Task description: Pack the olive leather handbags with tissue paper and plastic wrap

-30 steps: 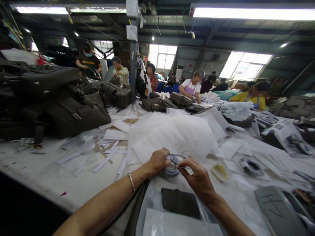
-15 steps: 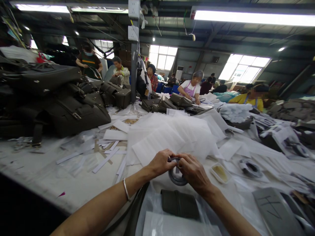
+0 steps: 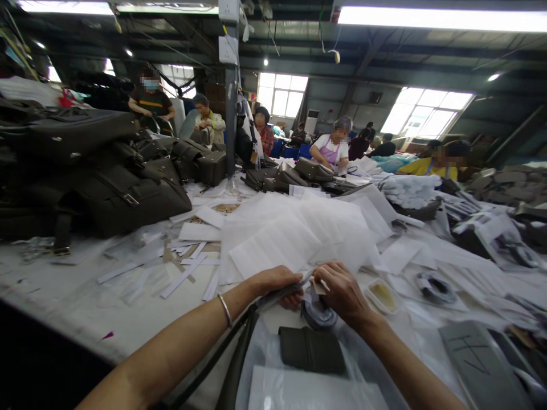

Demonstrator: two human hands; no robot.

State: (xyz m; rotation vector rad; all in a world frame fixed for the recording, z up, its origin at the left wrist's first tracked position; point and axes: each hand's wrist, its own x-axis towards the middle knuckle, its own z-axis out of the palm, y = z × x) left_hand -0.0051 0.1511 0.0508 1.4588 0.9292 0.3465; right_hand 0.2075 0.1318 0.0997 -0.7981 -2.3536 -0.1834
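Observation:
Fingers closed, my left hand [image 3: 277, 282] grips a dark grey strap [image 3: 280, 295] that stretches between the two hands. My right hand [image 3: 344, 290] pinches a small tan piece [image 3: 317, 286] at the strap's far end; what that piece is I cannot tell. Just below the fingers lies a grey coil [image 3: 318, 314], partly covered by the right hand. Nearer to me, a dark olive flap with a band [image 3: 311, 350] shows amid clear plastic, with a white sheet [image 3: 316, 390] in front of it. A long dark strap [image 3: 213, 364] passes under my left forearm.
Stacked dark bags [image 3: 128, 193] fill the left side. White foam sheets [image 3: 294, 228] spread ahead, with paper strips [image 3: 183, 276] to their left. A small tub of yellowish stuff [image 3: 382, 297], another grey coil [image 3: 435, 287] and a grey box [image 3: 478, 364] stand right. Several co-workers sit or stand beyond.
The grey coil was held upright between both hands; now it sits lower, below them. My hands have drawn slightly apart, with a strap stretched between them and the tan piece now showing.

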